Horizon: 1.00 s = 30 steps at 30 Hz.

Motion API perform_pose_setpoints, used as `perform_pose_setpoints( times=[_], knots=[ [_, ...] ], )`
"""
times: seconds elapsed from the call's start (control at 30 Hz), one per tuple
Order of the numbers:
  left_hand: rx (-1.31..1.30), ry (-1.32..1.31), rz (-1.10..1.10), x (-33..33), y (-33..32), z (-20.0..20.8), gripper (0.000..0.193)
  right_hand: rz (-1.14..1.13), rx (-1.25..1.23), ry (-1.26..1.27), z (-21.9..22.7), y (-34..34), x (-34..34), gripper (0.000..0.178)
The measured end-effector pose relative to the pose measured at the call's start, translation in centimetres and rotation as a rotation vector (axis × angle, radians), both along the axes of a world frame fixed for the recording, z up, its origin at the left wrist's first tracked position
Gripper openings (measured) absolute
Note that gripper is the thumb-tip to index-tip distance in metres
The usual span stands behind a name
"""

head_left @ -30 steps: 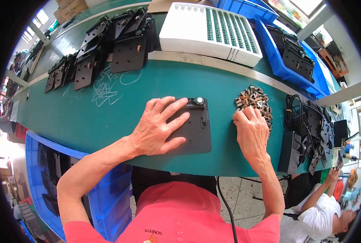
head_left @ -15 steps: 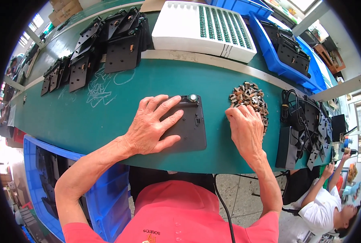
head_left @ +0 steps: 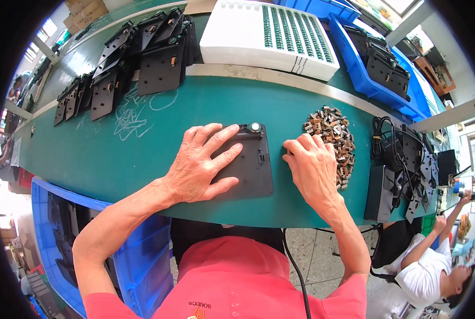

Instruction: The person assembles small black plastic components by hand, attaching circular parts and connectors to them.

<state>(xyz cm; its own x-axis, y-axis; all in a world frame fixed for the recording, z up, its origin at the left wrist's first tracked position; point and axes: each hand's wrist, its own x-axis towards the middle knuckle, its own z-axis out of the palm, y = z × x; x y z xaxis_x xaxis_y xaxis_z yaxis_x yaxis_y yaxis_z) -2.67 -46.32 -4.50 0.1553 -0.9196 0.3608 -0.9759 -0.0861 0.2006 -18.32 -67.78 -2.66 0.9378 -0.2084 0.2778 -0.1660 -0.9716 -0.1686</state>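
A flat black plastic panel (head_left: 254, 178) lies on the green table before me, with a small green part with a round silvery top (head_left: 255, 127) at its upper edge. My left hand (head_left: 201, 164) rests flat on the panel's left side, fingers spread. Right of the panel, my right hand (head_left: 313, 169) hovers over the table with thumb and fingertips pinched together. Whatever sits in that pinch is hidden. Just beyond it is a heap of small metal-and-brown parts (head_left: 343, 142) that look like slide switches.
Similar black panels (head_left: 163, 66) stand stacked at the back left. A white foam tray (head_left: 237, 40) holds rows of green parts. Blue bins (head_left: 357, 69) (head_left: 141, 255) contain more panels. A black box with cables (head_left: 378, 194) and more panels lie right. A co-worker (head_left: 421, 276) sits at far right.
My right hand has moved left, away from the heap and closer to the panel, still pinched. The left hand and the panel have stayed in place.
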Motion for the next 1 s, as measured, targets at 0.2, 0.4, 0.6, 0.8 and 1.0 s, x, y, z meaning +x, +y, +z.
perform_pose_setpoints(
  times=[0.2,0.4,0.6,0.8,1.0],
  knots=[
    [0.003,0.007,-0.004,0.1,0.1,-0.2,0.061,0.041,0.367,0.000,1.3,0.0,-0.4,0.016],
    [-0.001,0.020,-0.005,0.1,0.1,-0.4,0.062,-0.014,1.356,0.077,2.1,-0.2,-0.7,0.019],
    [-0.002,0.021,0.007,0.0,0.1,-0.3,0.062,-0.046,1.459,0.051,1.2,0.2,-0.3,0.020],
    [-0.013,0.030,0.032,-0.2,0.2,0.0,0.063,-0.084,1.471,0.004,0.5,1.4,0.2,0.018],
    [-0.017,0.029,0.036,-0.1,0.2,-0.2,0.062,-0.096,1.360,-0.019,-0.1,1.8,0.2,0.017]
  ],
)
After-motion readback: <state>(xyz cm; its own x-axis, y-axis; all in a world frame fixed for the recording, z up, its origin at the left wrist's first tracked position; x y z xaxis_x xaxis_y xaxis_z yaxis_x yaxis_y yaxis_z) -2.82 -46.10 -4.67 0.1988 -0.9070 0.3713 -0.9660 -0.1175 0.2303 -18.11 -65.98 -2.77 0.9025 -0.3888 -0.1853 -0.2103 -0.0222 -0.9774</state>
